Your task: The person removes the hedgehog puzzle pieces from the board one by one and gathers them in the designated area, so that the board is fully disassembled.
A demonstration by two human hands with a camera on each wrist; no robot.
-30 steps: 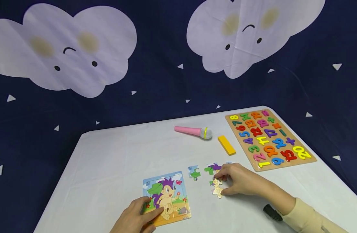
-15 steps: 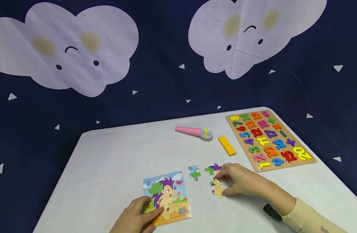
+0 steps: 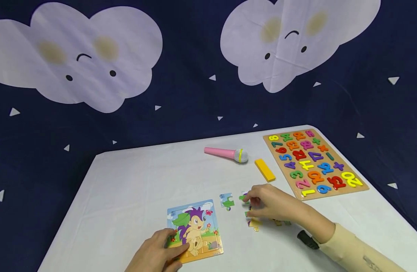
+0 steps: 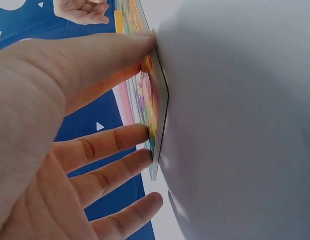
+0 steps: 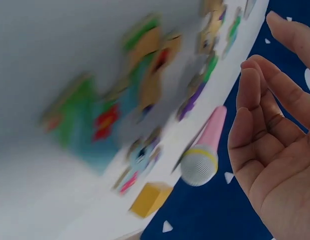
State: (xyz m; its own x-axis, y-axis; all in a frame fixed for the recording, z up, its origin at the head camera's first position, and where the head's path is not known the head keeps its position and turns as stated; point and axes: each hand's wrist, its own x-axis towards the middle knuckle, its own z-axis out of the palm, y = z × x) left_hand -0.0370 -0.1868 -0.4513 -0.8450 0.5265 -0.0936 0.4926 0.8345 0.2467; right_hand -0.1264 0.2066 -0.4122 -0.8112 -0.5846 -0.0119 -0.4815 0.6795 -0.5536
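Note:
On the white table lies a square jigsaw puzzle (image 3: 208, 223) showing a purple-haired hedgehog under a green leaf. My left hand (image 3: 157, 249) rests on its left side, with fingertips (image 4: 139, 132) touching the picture and its edge in the left wrist view. My right hand (image 3: 271, 204) is over loose puzzle pieces, its fingers loosely bent and nothing between them in the right wrist view. A tan piece (image 3: 254, 225) and a green-and-purple piece (image 3: 242, 197) show partly beneath it; others are hidden. Apart to the left lies a sky-and-leaf piece (image 3: 227, 200).
A pink toy microphone (image 3: 222, 152) and a yellow block (image 3: 264, 170) lie behind the pieces. At the right stands a wooden number board (image 3: 301, 181) with colourful numerals. A dark cloth (image 3: 181, 75) with clouds hangs behind the table (image 3: 133, 181).
My right hand has left the tan hedgehog piece and moved left and slightly away from me over the pieces. More pieces show under its wrist. My left hand has stayed on the puzzle.

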